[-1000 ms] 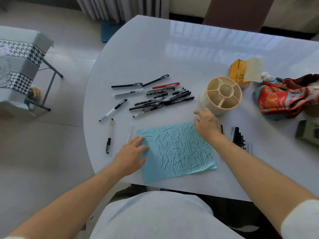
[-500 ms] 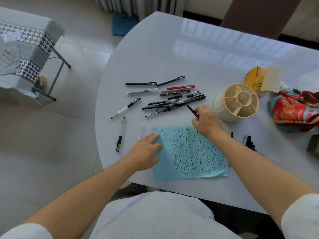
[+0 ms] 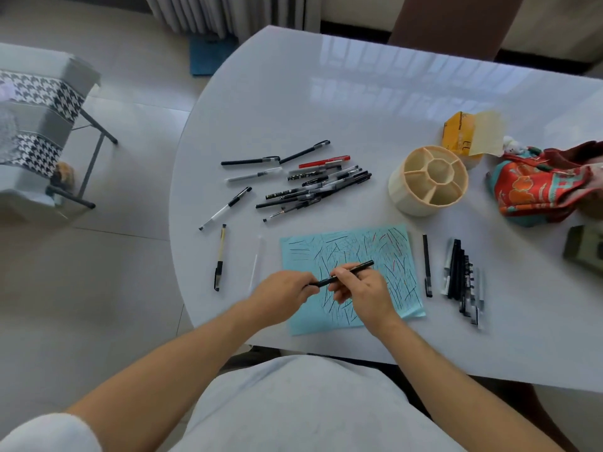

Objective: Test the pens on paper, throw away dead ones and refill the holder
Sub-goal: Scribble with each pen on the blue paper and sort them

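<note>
both hands now gripping pen, tip hidden

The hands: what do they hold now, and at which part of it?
One black pen above the blue paper: the left hand pinches its near end, the right hand grips its middle.

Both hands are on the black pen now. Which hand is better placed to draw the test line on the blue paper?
Probably the right hand: it grips the barrel of the black pen over the blue paper. The left hand pinches only its end.
</note>
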Available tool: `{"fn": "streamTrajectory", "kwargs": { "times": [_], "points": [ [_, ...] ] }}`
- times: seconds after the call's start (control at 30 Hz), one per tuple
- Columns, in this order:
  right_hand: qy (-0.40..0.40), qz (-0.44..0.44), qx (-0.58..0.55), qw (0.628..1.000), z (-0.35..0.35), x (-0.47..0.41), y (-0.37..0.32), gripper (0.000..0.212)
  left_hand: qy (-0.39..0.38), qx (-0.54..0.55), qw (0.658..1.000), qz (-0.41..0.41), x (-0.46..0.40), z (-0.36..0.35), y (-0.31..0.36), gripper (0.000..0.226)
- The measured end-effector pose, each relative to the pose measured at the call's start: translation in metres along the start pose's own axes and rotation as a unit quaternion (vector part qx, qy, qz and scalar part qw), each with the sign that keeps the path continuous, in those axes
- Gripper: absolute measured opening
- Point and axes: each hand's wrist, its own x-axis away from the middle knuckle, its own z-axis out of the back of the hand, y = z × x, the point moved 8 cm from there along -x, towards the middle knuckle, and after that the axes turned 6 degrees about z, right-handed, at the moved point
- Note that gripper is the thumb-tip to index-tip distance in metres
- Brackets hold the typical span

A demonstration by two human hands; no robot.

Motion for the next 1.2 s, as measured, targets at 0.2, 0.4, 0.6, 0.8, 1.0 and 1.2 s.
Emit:
{"fn": "streamTrajectory", "kwargs": {
  "times": [0.2,0.4,0.6,0.8,1.0,1.2],
  "points": [
    [0.148,0.008,-0.037,0.988,0.037,-0.008,0.003,0.027,0.055,-0.023,0.996,0.060,0.014,0.002,-0.030,0.023],
    [0.041,0.032,0.048,0.998,0.022,-0.026,0.003,0.010,0.082,-0.043,0.995,0.026,0.030,-0.002,-0.055,0.021],
    [0.031,0.082,0.123,0.989,-0.032,-0.029,0.008,0.018,0.057,-0.072,0.995,-0.038,0.022,-0.010,-0.036,0.027],
    [0.013,0.129,0.224,0.966,-0.045,-0.033,0.003,0.015,0.069,-0.064,0.995,-0.037,0.023,-0.006,-0.036,0.030],
    [0.064,0.141,0.292,0.944,-0.022,-0.027,-0.006,0.014,0.054,-0.069,0.996,-0.025,0.021,-0.006,-0.039,0.033],
    [0.100,0.107,0.093,0.985,-0.001,-0.005,-0.006,0.009,0.062,-0.013,0.998,0.008,0.023,-0.005,-0.044,0.031]
  ]
}}
